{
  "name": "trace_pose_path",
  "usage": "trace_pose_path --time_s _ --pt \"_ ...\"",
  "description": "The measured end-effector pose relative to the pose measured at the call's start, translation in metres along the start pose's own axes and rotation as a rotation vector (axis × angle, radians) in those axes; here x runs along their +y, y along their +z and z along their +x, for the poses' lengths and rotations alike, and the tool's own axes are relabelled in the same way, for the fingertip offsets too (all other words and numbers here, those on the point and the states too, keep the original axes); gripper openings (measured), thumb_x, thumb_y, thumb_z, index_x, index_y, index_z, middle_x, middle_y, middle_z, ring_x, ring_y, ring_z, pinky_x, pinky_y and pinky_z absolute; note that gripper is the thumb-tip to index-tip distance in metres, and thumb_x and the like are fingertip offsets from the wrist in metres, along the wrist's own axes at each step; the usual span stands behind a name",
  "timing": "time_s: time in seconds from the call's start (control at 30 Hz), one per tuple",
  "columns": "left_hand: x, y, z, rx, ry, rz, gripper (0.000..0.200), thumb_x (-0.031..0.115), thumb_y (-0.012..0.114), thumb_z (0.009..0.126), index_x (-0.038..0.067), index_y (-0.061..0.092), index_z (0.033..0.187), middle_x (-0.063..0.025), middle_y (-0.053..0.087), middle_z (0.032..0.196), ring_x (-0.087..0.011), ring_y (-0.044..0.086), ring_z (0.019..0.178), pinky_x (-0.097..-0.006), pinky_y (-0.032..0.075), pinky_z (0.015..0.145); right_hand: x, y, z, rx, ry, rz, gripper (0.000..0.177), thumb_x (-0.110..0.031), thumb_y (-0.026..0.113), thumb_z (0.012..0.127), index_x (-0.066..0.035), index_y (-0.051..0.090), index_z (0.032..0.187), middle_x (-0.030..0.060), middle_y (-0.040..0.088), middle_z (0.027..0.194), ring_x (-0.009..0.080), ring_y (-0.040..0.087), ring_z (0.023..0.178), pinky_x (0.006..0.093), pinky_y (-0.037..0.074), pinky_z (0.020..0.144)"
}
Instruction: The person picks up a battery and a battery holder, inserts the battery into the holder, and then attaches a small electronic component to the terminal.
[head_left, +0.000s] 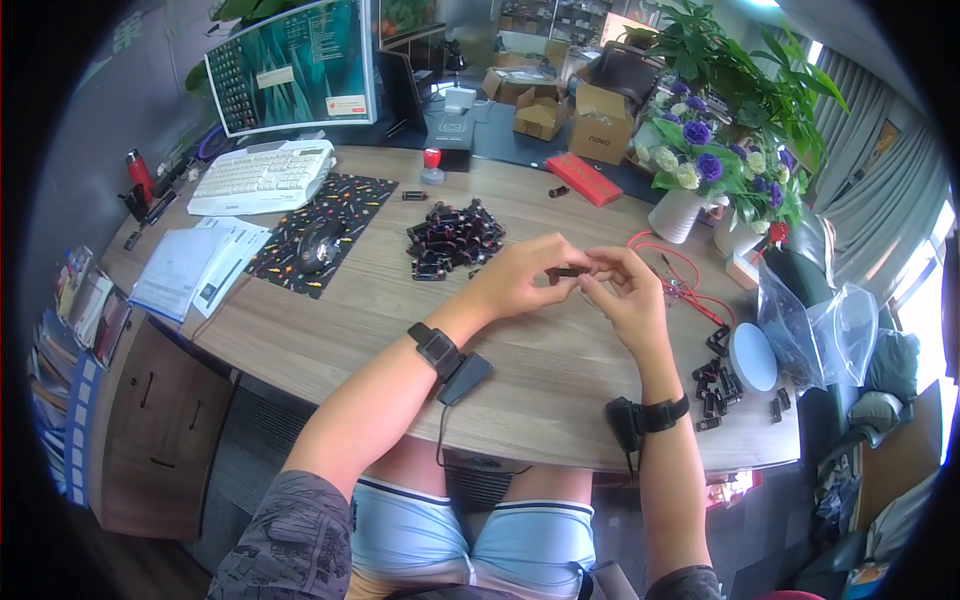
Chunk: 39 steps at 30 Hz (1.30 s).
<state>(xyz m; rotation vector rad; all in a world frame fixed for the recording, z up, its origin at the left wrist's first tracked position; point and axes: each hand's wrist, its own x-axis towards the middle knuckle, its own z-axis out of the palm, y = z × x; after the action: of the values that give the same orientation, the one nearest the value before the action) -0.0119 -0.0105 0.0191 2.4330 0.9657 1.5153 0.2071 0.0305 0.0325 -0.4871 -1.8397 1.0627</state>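
Observation:
Above the middle of the desk, my left hand (522,277) grips a small black cylindrical part (568,272) between thumb and fingers. My right hand (632,292) meets it at the part's right end, thumb and forefinger pinched close together; what lies between those fingertips is hidden. Just behind my left hand is a heap of similar small black parts (455,238) with some red on them. Beyond my right wrist lies a second, looser group of black parts (714,390). A coil of red cable (690,268) rests right of my right hand.
A light blue round lid or dish (752,357) and a clear plastic bag (825,330) are at the right edge. Flower pots (675,215) and a red box (583,180) stand farther back. A keyboard (262,177), a mouse (321,245) and papers (190,268) lie left.

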Motion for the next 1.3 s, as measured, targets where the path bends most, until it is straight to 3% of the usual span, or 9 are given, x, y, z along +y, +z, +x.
trace_pose_path --time_s 0.27,0.4,0.6,0.77,0.83,0.87,1.07,1.2,1.3 --pt "0.006 -0.014 0.004 0.111 -0.182 0.076 0.023 0.008 0.074 0.093 0.008 0.072 0.116 -0.0105 0.075 0.104 -0.0242 0.074 0.085 -0.0337 0.058 0.077 0.003 -0.002 0.002 -0.008 0.183 0.028 0.033 -0.007 0.073 0.1 0.005 0.065 0.13 0.0056 0.07 0.105 0.0122 0.069 0.096 0.0264 0.056 0.086" --pt "-0.026 -0.039 -0.001 0.356 -0.392 0.408 0.024 0.011 0.074 0.092 0.007 0.072 0.115 -0.0117 0.075 0.099 -0.029 0.073 0.085 -0.039 0.057 0.076 0.014 -0.009 0.001 0.063 0.226 -0.09 0.029 -0.01 0.07 0.103 0.004 0.065 0.128 0.0027 0.069 0.095 0.0101 0.068 0.086 0.0252 0.055 0.079" --pt "-0.054 -0.054 -0.02 0.505 -0.281 1.027 0.03 0.011 0.074 0.087 0.005 0.069 0.115 -0.0129 0.072 0.093 -0.0384 0.068 0.094 -0.05 0.053 0.083 0.036 -0.021 0.001 0.233 0.236 -0.284 0.023 -0.011 0.072 0.1 0.003 0.069 0.119 0.0012 0.068 0.087 0.0078 0.063 0.078 0.0253 0.051 0.072" --pt "-0.041 -0.042 -0.008 0.529 -0.189 1.029 0.025 0.013 0.07 0.092 0.007 0.068 0.116 -0.0111 0.072 0.091 -0.0316 0.069 0.088 -0.043 0.054 0.08 0.051 -0.033 0.0 0.355 0.272 -0.36 0.019 -0.014 0.075 0.097 0.001 0.073 0.109 0.0059 0.072 0.084 0.0114 0.065 0.074 0.0304 0.053 0.069" --pt "-0.037 -0.036 -0.005 0.408 -0.415 0.248 0.019 0.018 0.068 0.099 0.005 0.068 0.114 -0.0112 0.072 0.087 -0.0262 0.07 0.079 -0.0361 0.053 0.071 0.052 -0.034 0.0 0.364 0.241 -0.376 0.018 -0.014 0.074 0.098 0.001 0.073 0.108 0.004 0.07 0.082 0.0106 0.063 0.072 0.0295 0.052 0.068" --pt "-0.034 -0.033 -0.006 0.36 -0.486 0.154 0.018 0.02 0.067 0.102 0.005 0.068 0.112 -0.0116 0.072 0.085 -0.0242 0.07 0.077 -0.0346 0.052 0.069 0.053 -0.032 0.001 0.374 0.218 -0.395 0.017 -0.013 0.073 0.099 0.001 0.073 0.107 0.0021 0.068 0.08 0.0099 0.061 0.07 0.0285 0.05 0.066" --pt "-0.021 -0.004 -0.011 0.155 -0.454 -0.027 0.017 0.019 0.064 0.104 0.002 0.067 0.103 -0.0158 0.07 0.084 -0.0263 0.068 0.074 -0.0364 0.052 0.07 -0.007 -0.036 0.004 -0.051 0.136 0.111 0.024 -0.026 0.067 0.106 -0.004 0.073 0.103 -0.0007 0.061 0.078 0.0082 0.052 0.068 0.0266 0.04 0.061" --pt "-0.022 0.008 -0.013 0.089 -0.364 -0.044 0.019 0.024 0.067 0.102 0.005 0.066 0.102 -0.0129 0.066 0.08 -0.0223 0.063 0.07 -0.0378 0.049 0.066 -0.023 -0.046 -0.014 0.083 0.003 0.519 0.029 -0.031 0.066 0.107 -0.004 0.067 0.094 0.0 0.052 0.071 0.0141 0.047 0.063 0.0316 0.037 0.059" --pt "-0.025 0.015 -0.019 0.192 -0.242 0.039 0.014 0.021 0.066 0.099 0.007 0.066 0.097 -0.0133 0.068 0.078 -0.0321 0.066 0.069 -0.0407 0.051 0.065 -0.067 -0.067 -0.02 -0.398 -0.208 0.686 0.03 -0.038 0.072 0.103 -0.013 0.066 0.088 -0.0004 0.055 0.069 0.0162 0.047 0.059 0.0333 0.037 0.055"
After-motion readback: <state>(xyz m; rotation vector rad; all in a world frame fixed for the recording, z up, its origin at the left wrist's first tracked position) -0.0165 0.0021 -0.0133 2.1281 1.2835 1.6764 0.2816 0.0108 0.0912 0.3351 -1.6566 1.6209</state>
